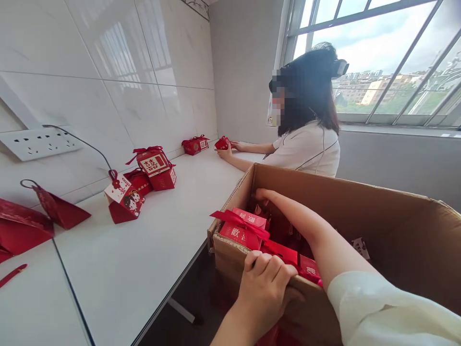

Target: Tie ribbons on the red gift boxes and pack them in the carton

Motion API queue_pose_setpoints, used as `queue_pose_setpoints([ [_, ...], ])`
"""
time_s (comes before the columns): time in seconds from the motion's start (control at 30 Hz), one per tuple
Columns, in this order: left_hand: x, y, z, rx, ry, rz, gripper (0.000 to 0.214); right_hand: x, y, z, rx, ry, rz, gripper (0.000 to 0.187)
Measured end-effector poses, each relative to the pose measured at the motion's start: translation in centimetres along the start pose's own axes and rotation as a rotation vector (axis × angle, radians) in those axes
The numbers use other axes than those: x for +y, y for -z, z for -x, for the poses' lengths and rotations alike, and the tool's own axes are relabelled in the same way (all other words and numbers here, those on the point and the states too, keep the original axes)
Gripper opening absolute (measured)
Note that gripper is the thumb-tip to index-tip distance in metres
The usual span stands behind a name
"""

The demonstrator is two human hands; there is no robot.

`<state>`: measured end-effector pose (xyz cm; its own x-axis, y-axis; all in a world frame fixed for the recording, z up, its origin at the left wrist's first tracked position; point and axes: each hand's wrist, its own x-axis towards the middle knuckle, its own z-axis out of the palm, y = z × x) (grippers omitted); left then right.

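Observation:
My left hand [268, 278] has its fingers curled over the near rim of a large cardboard box [230, 259] and grips it. My right arm reaches across the inside of the box. Low in its far left corner is my right hand [264, 196], close to red packets there; its fingers are mostly hidden, so I cannot see whether it holds anything. A red gift box with a ribbon [245, 228] lies on top in the near left corner. More red gift boxes [281, 252] line the near wall beside my left hand.
On the white table [169, 230], several red gift boxes [154, 168] stand along the tiled wall. A red triangular box [59, 206] and a red strip lie at the left. Across the table, a co-worker [306, 144] holds a small red box [223, 142]. A socket strip [43, 143] is wall-mounted.

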<state>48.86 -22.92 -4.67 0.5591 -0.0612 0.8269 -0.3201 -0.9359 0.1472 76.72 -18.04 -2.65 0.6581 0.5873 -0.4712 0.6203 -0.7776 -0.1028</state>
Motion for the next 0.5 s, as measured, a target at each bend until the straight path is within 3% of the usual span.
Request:
queue_pose_setpoints([
  [0.13, 0.0, 0.2, -0.1, -0.029, 0.017, 0.023, 0.014, 0.6, -0.5, 0.9, -0.154, -0.029, 0.021, 0.030],
  [0.27, 0.0, 0.4, 0.0, -0.052, 0.022, 0.036, 0.018, 1.2, -3.1, 2.3, -0.305, -0.047, 0.063, 0.029],
  [0.37, 0.1, 0.6, 0.1, -0.058, 0.033, 0.038, 0.022, 1.7, -4.5, 2.4, -0.302, -0.022, 0.058, 0.029],
  [0.5, 0.2, 0.8, 0.1, -0.062, 0.034, 0.032, 0.019, 2.9, -3.5, 1.3, -0.222, 0.016, 0.025, 0.030],
])
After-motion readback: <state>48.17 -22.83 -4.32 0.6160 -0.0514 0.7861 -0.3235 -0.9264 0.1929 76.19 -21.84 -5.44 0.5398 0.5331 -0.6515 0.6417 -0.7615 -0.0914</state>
